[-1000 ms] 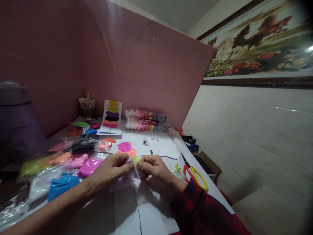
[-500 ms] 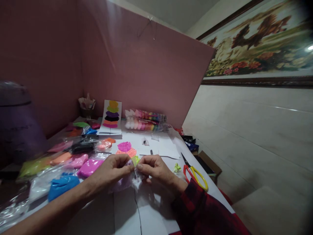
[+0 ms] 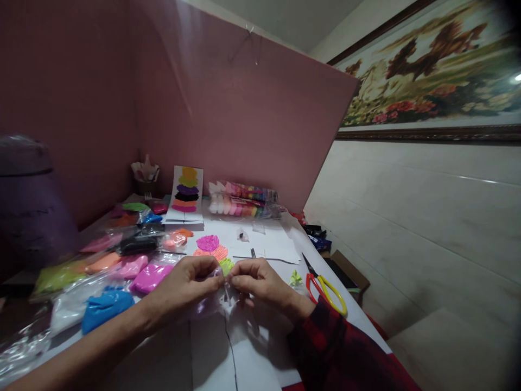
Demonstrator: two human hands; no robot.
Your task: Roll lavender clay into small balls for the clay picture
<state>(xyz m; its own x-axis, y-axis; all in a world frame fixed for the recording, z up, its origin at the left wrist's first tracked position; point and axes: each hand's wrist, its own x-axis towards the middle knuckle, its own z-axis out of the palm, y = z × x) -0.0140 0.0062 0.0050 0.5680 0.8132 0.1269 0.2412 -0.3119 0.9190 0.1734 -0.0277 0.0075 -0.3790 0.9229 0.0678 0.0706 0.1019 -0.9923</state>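
Observation:
A clear plastic bag with something lilac inside (image 3: 203, 307) hangs between my two hands, over a sheet of white paper (image 3: 252, 358). My left hand (image 3: 199, 279) pinches its upper edge between thumb and fingers. Close beside it, my right hand (image 3: 260, 283) is closed on the same edge, fingertips almost meeting the left ones. My fingers hide part of the bag. Just beyond them lie textured patches of magenta clay (image 3: 207, 243), coral clay (image 3: 215, 253) and yellow-green clay (image 3: 226, 265). A dark wavy line (image 3: 230, 347) runs down the paper towards me.
Scissors with red and yellow handles (image 3: 331, 293) lie right of my hand, near a yellow-green lump (image 3: 295, 278). Bagged clays, including a blue one (image 3: 106, 308), crowd the left. Behind stand a striped colour card (image 3: 187, 193) and packs of clay (image 3: 240, 206). A purple bottle (image 3: 28, 206) stands far left.
Both hands stay nearly in place, still pinching the bag. The fingertips and the plastic between them have shifted slightly, and the view has moved a little.

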